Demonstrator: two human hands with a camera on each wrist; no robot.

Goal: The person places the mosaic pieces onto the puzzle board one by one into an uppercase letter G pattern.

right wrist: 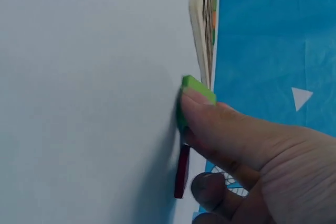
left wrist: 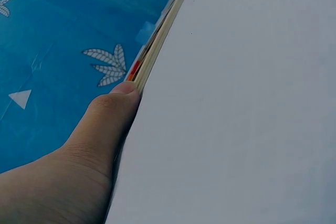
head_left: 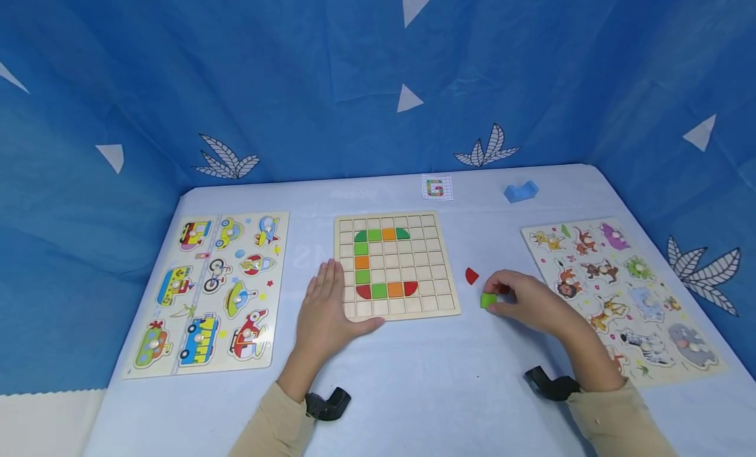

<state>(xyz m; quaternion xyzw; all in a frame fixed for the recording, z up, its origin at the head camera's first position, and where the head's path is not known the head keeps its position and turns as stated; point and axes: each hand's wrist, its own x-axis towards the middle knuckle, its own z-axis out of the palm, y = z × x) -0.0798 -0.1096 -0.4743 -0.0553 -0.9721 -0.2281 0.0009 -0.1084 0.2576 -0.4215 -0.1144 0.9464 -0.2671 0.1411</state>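
A wooden grid board (head_left: 425,260) lies at the middle of the table, with green, orange and red pieces set in a C-like outline. My left hand (head_left: 327,306) rests against the board's lower left corner, fingers straight along the left side and thumb touching the near edge. To the right of the board, my right hand (head_left: 525,301) pinches a light green square block (head_left: 488,301) between thumb and fingers, at the table's surface. This green block (right wrist: 199,88) also shows in the right wrist view. Just beyond it lies a red quarter-round piece (head_left: 471,276).
A vehicle peg puzzle (head_left: 280,326) lies on the left, an animal puzzle (head_left: 540,247) on the right, partly under the right forearm. At the back are a small pattern card (head_left: 447,189) and a blue notched block (head_left: 521,192). Blue curtains (head_left: 354,83) border the table.
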